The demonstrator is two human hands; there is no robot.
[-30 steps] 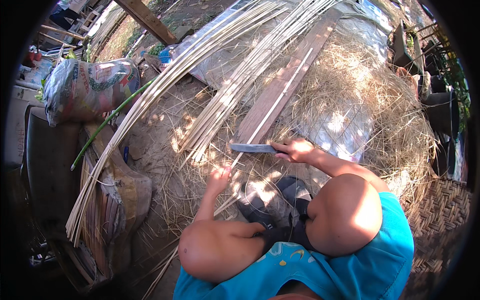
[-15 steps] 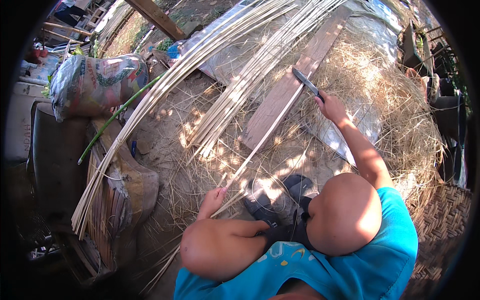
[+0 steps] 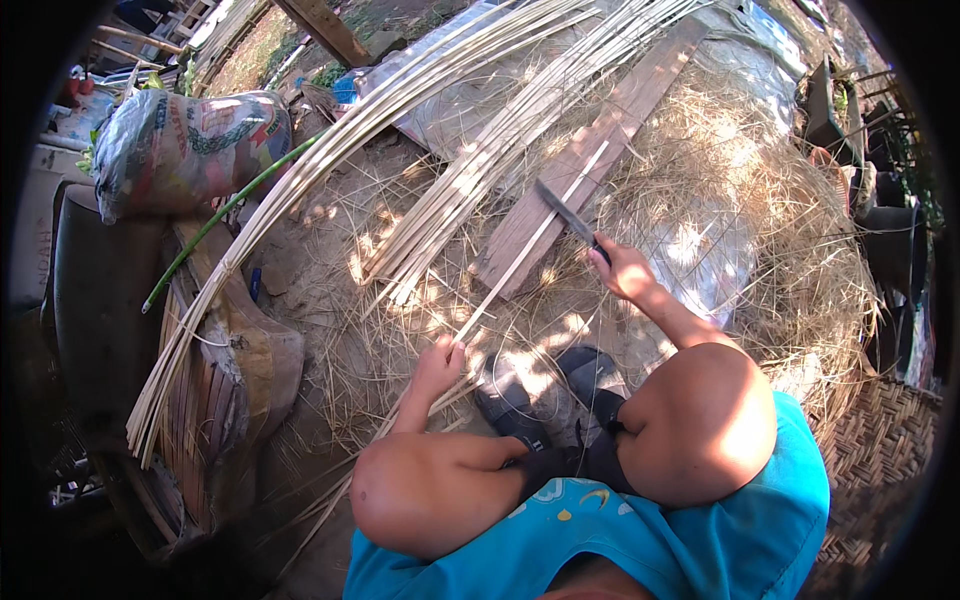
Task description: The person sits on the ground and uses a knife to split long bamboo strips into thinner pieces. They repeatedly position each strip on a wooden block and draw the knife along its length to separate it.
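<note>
My left hand [image 3: 438, 366] is closed around the near end of a thin, pale split strip, likely bamboo [image 3: 522, 258]. From there the strip runs up and to the right, lying along a brown wooden plank [image 3: 618, 118]. In my right hand [image 3: 622, 268] is a knife [image 3: 567, 212] with a dark handle, gripped from the right of the plank. Its blade lies across the strip, over the plank's lower half. A bundle of similar pale strips [image 3: 450, 210] rests on the ground just left of the plank.
A longer tied bundle of strips [image 3: 262, 240] leans over a wooden block [image 3: 250, 350] at left, beside a green stalk [image 3: 225, 210] and a stuffed sack [image 3: 190, 150]. Fine shavings [image 3: 740, 150] heap at right. A woven mat [image 3: 880, 450] lies lower right.
The knife has come down along the plank toward me, with my right hand drawn nearer. My left hand has shifted slightly up and right, still holding the strip.
</note>
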